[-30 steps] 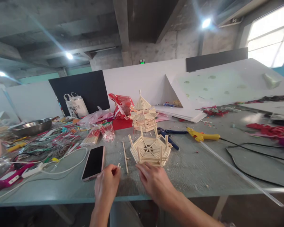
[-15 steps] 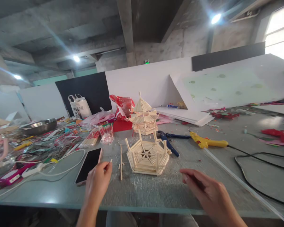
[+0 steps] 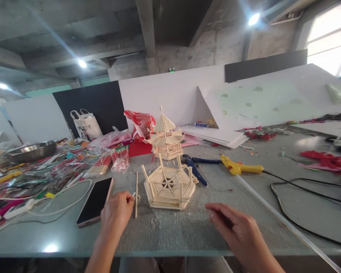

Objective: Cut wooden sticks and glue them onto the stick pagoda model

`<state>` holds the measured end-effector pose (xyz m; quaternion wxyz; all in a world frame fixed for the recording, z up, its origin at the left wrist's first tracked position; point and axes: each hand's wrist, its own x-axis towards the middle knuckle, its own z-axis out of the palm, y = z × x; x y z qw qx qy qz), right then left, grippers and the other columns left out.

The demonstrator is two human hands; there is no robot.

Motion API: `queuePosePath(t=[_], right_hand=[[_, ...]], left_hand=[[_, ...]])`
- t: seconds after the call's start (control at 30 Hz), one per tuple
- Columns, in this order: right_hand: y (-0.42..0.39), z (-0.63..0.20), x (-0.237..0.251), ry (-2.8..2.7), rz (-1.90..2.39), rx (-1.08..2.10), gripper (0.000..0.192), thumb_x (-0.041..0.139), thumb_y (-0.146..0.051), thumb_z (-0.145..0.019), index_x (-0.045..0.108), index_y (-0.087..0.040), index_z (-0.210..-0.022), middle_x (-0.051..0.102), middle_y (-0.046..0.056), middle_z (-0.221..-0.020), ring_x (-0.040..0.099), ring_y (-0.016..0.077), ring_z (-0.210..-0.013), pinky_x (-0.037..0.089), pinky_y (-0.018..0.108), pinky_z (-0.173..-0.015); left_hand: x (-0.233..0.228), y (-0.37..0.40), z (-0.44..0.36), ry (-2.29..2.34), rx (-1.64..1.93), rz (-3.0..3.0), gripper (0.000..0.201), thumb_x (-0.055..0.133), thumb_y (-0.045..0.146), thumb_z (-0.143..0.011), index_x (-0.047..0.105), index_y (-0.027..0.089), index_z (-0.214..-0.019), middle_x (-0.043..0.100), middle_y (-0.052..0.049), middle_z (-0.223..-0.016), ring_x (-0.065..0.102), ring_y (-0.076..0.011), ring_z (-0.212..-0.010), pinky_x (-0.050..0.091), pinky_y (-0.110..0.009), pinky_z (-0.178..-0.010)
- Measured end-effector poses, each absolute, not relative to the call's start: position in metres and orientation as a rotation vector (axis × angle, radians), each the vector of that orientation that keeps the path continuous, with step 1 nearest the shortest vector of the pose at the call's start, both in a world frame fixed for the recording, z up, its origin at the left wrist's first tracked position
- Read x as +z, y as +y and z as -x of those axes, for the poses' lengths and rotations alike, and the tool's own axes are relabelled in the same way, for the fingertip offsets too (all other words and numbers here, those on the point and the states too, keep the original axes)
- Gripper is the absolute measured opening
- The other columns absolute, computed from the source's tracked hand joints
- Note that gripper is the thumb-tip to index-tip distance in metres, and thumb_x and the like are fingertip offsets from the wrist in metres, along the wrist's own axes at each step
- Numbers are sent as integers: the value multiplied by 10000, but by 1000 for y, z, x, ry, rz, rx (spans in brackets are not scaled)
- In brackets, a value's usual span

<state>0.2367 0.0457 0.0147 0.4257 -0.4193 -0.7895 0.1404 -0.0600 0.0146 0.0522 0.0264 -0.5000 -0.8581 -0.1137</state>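
Note:
My left hand pinches a short wooden stick piece just left of a long loose stick on the grey table. A hexagonal stick base with upright posts sits right of that stick. Behind it stands a finished stick pavilion. My right hand hovers low over the table to the right of the base, fingers loosely spread, holding nothing.
A phone lies face up left of my left hand, beside a white cable. A yellow glue gun with a black cord, blue pliers, chopstick packs and a steel bowl also crowd the table.
My right hand has left the front of the hexagonal base and swung out to the right. My left hand keeps pinching the short stick piece.

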Motion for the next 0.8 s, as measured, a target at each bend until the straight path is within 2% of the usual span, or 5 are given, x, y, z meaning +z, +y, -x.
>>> queuePosePath(t=[0.13,0.4,0.63,0.8], right_hand=[[44,-236,15,-1967,1055,381,195,478,-315,-841,634,-213,-896,633,-32,-682,568,82,-551,434,159,-539],[44,-238,15,-1936,1071,468,204,470,-327,-840,631,-209,-882,608,-40,-628,542,82,-527,415,162,-514],[44,-237,18,-1950,1074,437,204,476,-324,-833,640,-209,-871,610,-41,-625,541,79,-518,419,154,-518],[46,-238,16,-1949,1061,410,228,470,-348,-837,643,-205,-880,612,-39,-610,561,79,-527,426,138,-510]], left_hand=[[52,17,55,-2660,-301,1560,248,418,315,-793,659,261,-771,709,-66,-875,646,-282,-843,419,-324,-614],[55,18,52,-2657,-233,1556,259,402,277,-783,658,246,-759,710,-86,-872,646,-265,-856,447,-326,-651],[56,26,63,-2688,-193,1471,285,388,256,-787,666,203,-816,695,-150,-914,645,-302,-864,454,-357,-630],[60,32,72,-2660,-215,1511,251,427,279,-768,669,213,-772,699,-126,-890,645,-278,-847,431,-321,-619]])
